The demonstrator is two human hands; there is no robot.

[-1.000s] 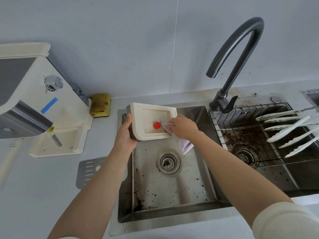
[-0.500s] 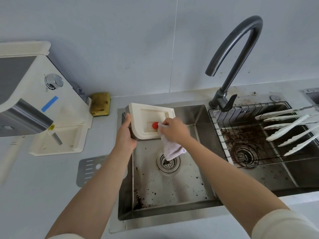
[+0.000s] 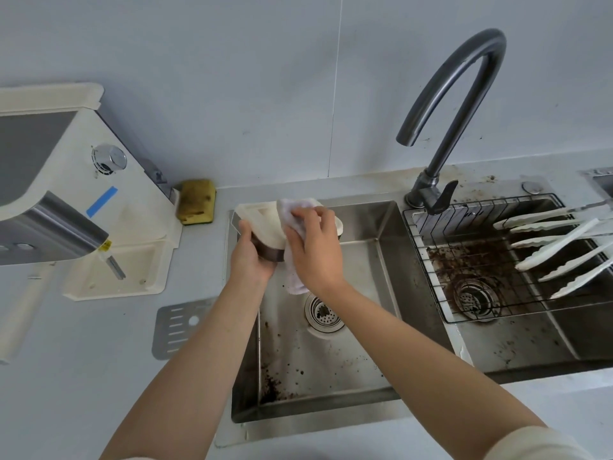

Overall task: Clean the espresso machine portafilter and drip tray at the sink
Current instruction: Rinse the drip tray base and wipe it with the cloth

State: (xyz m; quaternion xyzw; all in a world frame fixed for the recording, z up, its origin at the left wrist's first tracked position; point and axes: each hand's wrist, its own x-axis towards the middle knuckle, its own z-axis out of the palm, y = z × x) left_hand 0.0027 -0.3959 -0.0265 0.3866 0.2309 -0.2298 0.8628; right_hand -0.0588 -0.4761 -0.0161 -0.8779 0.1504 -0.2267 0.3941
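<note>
A cream drip tray (image 3: 262,224) with a dark underside is held over the back left corner of the left sink basin (image 3: 361,260). My left hand (image 3: 248,257) grips its near left end from below. My right hand (image 3: 313,247) presses a white cloth (image 3: 293,210) onto the tray's top, covering most of it; the cloth's tail hangs down under my wrist. The tray's red float is hidden. No portafilter shows. The cream espresso machine (image 3: 66,200) stands on the counter at the left, its tray bay open.
The metal drip grate (image 3: 175,327) lies on the counter left of the sink. A yellow sponge (image 3: 196,205) sits by the wall. The dark faucet (image 3: 444,127) arches between basins. The right basin holds a wire rack (image 3: 428,277) with white tongs (image 3: 557,247). Coffee grounds speckle both basins.
The tray has tilted away so its top faces less toward me. My right hand with the cloth moved left and up across the tray, now covering the red float.
</note>
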